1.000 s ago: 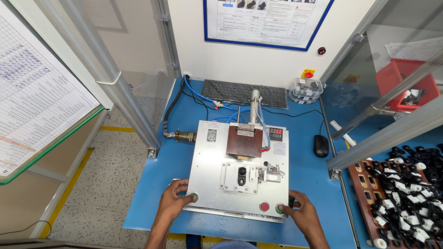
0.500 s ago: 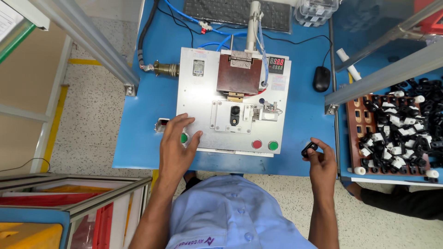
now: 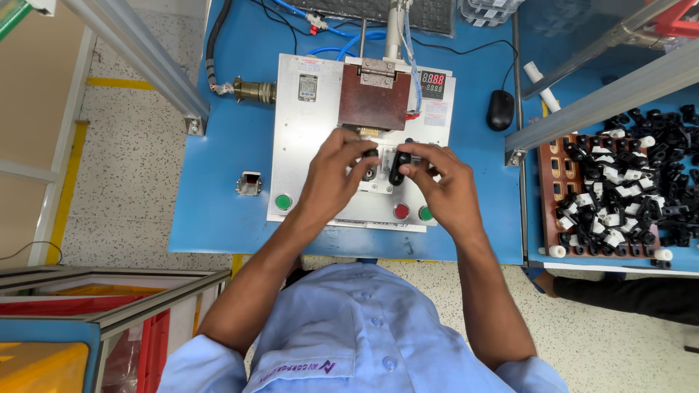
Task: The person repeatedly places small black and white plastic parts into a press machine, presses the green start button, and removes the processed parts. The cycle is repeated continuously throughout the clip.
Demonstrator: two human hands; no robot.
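A white metal fixture plate point(image 3: 298, 145) lies on a blue workbench point(image 3: 211, 182), with a brown hinged press block point(image 3: 373, 98) at its top middle. My left hand point(image 3: 336, 173) rests over the small nest at the plate's centre, fingertips touching a black part point(image 3: 371, 154) there. My right hand point(image 3: 440, 182) pinches a small black plastic part point(image 3: 397, 169) upright just right of the nest. A green button point(image 3: 283, 201) sits at the plate's lower left; a red button point(image 3: 400, 212) and a second green button point(image 3: 424, 213) sit below my right hand.
A tray point(image 3: 547, 189) heaped with several black and white plastic parts stands at the right. A black mouse point(image 3: 499, 110) lies right of the plate. A digital readout point(image 3: 432, 80), blue air hoses point(image 3: 342, 40), a cable connector point(image 3: 251, 90) and aluminium frame bars point(image 3: 138, 62) surround the fixture.
Both hands moved from the plate's lower edge and the right side of the bench up to the centre nest. My right hand brought the black part with it.
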